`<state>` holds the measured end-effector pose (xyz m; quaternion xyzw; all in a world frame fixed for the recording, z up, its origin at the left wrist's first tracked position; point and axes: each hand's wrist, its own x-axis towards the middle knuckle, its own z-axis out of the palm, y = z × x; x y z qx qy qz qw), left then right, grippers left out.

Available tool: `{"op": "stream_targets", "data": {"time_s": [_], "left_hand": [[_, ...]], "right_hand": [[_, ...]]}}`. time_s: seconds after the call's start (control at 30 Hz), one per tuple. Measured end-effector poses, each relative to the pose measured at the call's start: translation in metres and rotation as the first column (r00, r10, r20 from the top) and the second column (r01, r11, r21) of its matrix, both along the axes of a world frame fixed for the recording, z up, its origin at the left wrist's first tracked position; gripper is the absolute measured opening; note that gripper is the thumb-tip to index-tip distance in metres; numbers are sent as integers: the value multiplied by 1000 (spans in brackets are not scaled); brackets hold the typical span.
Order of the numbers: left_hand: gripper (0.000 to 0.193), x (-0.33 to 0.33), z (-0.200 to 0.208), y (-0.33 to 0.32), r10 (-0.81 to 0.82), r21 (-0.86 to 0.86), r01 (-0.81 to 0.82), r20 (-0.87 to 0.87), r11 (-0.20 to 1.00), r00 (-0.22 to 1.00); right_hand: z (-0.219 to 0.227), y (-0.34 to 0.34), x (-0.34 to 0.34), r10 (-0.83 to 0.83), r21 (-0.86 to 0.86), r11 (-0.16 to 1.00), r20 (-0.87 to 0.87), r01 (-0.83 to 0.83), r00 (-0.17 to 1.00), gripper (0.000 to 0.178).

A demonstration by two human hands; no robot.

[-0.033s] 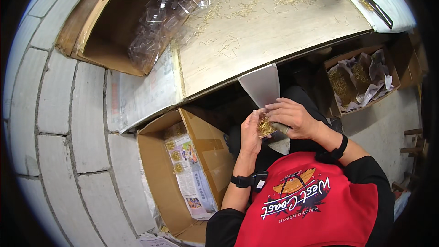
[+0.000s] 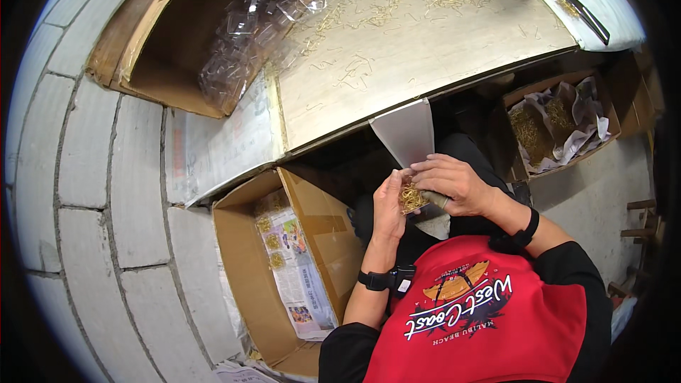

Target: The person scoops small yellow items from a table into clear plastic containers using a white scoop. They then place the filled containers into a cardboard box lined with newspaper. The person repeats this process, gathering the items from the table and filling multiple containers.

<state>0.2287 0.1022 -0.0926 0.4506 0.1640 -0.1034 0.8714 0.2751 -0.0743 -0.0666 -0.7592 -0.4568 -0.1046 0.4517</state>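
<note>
Golden wires (image 2: 411,200), fingers (image 2: 431,172) curved, (either side)

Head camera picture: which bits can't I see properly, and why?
All in the head view:
Gold-coloured pieces between the left hand and right hand: too small and tangled to count, partly covered by the hands.
Dark space under the table: lost in shadow.
Upper-left cardboard box: cut off by the top edge.
Red top: lower end cut off by the bottom edge.
</note>
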Motion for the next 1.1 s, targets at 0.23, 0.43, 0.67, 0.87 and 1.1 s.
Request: {"op": "stream_targets", "data": {"time_s": [0.23,0.43,0.67,0.87,1.1], "left_hand": [[21,-1,1,-5,59,63,-58,-8,996,998],[25,-2,0,-4,53,76,-52,-10,996,999],[52,-2,13,2,-46,-149,73,179,986,983],[66,-7,20,3,-80,-80,104,265,991,961],[53,-7,8,7,-47,-45,56,171,997,984]], "right_hand": [[-1,5,-3,-62,190,976,-208,103,976,46],[-2,5,-7,-94,86,990,-165,109,982,45],[4,3,4,-170,233,922,-476,310,863,36],[3,6,8,-104,277,915,-540,293,835,35],[9,8,4,-129,-77,988,32,132,991,38]]}}
